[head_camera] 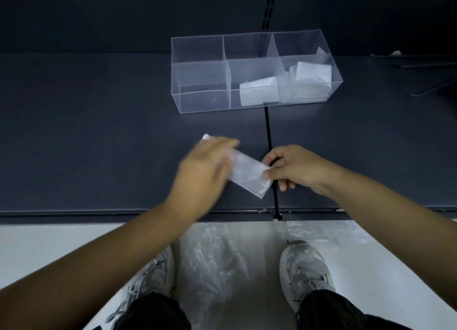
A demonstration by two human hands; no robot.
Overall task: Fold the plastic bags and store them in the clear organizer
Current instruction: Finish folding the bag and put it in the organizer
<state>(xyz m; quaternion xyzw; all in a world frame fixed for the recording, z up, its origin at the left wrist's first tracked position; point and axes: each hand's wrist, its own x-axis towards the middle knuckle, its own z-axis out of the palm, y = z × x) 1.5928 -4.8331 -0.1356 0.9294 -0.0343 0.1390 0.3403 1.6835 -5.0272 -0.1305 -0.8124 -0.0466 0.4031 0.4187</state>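
- The right hand (294, 169) is curled, and the 3 o'clock end of a folded plastic bag (249, 176) is pinched between its thumb and forefinger.
- The left hand (202, 171) is laid over the 9 o'clock part of the same bag. It is smeared by motion blur, so it cannot be told whether the bag is gripped or only touched.
- The bag is seen as a thin, translucent, milky strip, folded into a long narrow rectangle with faint creases. It is angled from 10 o'clock to 4 o'clock on the matte, dark blue-grey tabletop (99, 131), with a white corner showing past the left fingertips.
- A black seam (268, 131) is run across the tabletop from 12 to 6 o'clock, just under the right hand.
- At 12 o'clock from the hands, a clear organizer (202, 102) of rigid, glossy plastic is set, divided into six box-shaped compartments.
- Flat white folded bags (259, 94) are held in the near middle compartment, and a thicker stack (311, 79) in the near right one.
- At 6 o'clock, crinkled loose plastic (217, 263) is spread on the pale floor between two grey mesh shoes (304, 268).
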